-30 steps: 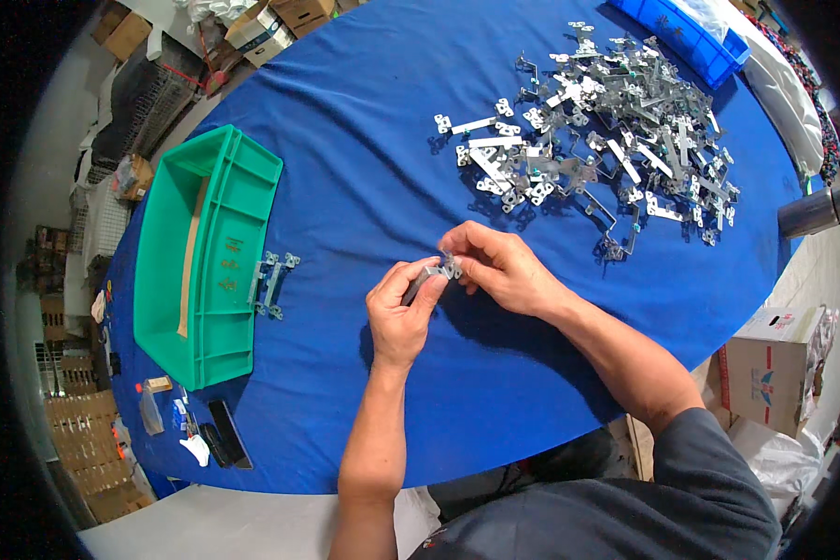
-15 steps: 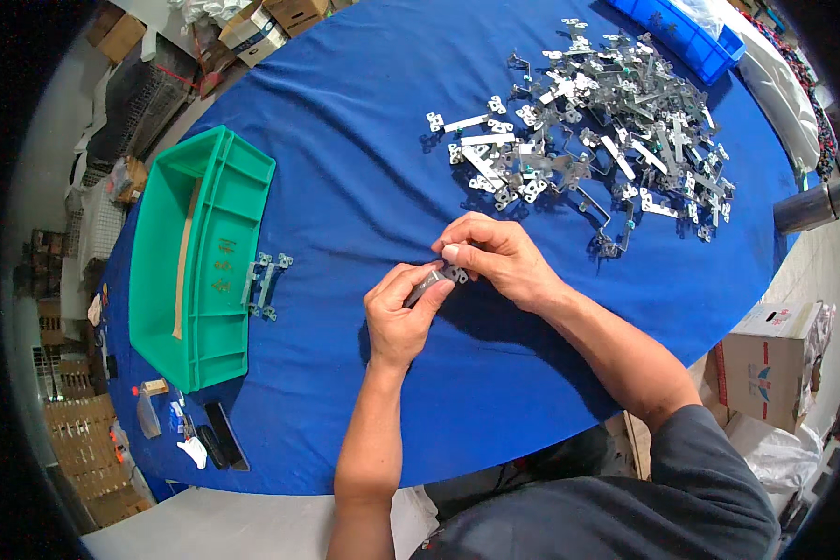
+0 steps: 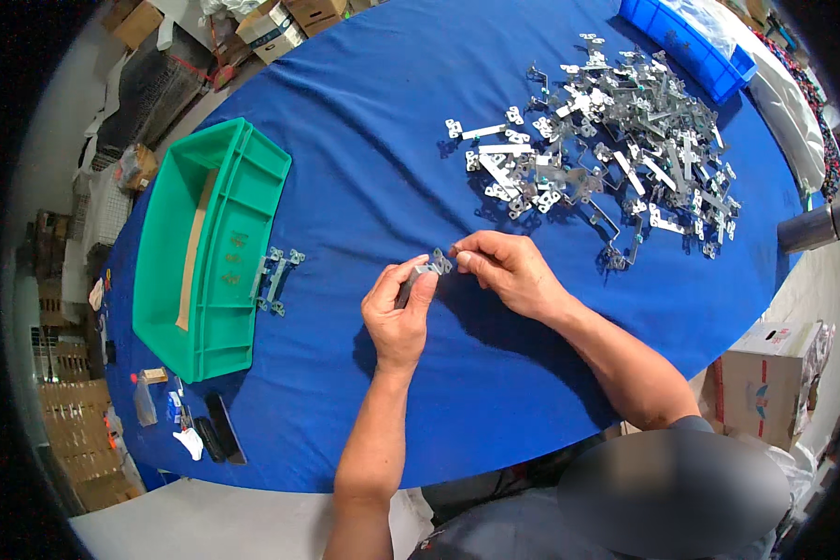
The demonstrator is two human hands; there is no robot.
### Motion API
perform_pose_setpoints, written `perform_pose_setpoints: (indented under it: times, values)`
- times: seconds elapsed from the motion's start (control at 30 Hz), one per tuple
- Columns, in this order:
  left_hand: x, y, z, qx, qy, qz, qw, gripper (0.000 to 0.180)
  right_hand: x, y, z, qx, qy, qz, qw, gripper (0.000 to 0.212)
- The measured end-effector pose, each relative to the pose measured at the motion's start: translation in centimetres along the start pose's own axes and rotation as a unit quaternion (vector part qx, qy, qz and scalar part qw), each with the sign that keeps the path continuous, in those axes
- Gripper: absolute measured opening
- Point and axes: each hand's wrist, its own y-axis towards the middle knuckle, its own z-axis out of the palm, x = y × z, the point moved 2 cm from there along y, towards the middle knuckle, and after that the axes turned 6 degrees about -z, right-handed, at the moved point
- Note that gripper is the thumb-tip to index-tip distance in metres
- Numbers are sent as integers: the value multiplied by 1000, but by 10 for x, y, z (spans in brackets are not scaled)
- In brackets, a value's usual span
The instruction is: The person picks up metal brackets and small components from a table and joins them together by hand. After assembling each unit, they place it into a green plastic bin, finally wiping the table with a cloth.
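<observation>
Head view: a person's two bare hands meet over a blue-clothed bench.
Left hand: its grip is clamped on a metal bracket between thumb and fingers, the loop-shaped end poking out toward the right hand.
Right hand: thumb and forefinger are drawn close, just beside that end; whether they pinch a small part I cannot tell.
Change: half a second ago the right fingertips covered the bracket's end; now they have backed off to the right, exposing it, and the bracket shows a paler face.
Bracket pile: beyond the grip, to its right.
Two brackets: left of the grip, beside the green tub.
Tub marking: dark characters on the wall facing the grip, too small to read.
Blue crate: far beyond the grip, to the right, with dark characters on its side.
Carton: right of the grip, off the bench, bearing red print and a blue-and-red emblem.
</observation>
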Motion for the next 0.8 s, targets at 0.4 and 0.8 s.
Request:
perform_pose_setpoints:
  times: [0.4, 0.8]
  values:
    - [-8, 2, -1, 38, 9, 9, 999, 24, 3, -1, 6, 23, -136, -56, 989, 16]
    - [-10, 4, -2, 28, 56, 27, 998, 23, 1, -3, 5, 30, -129, -36, 990, 15]
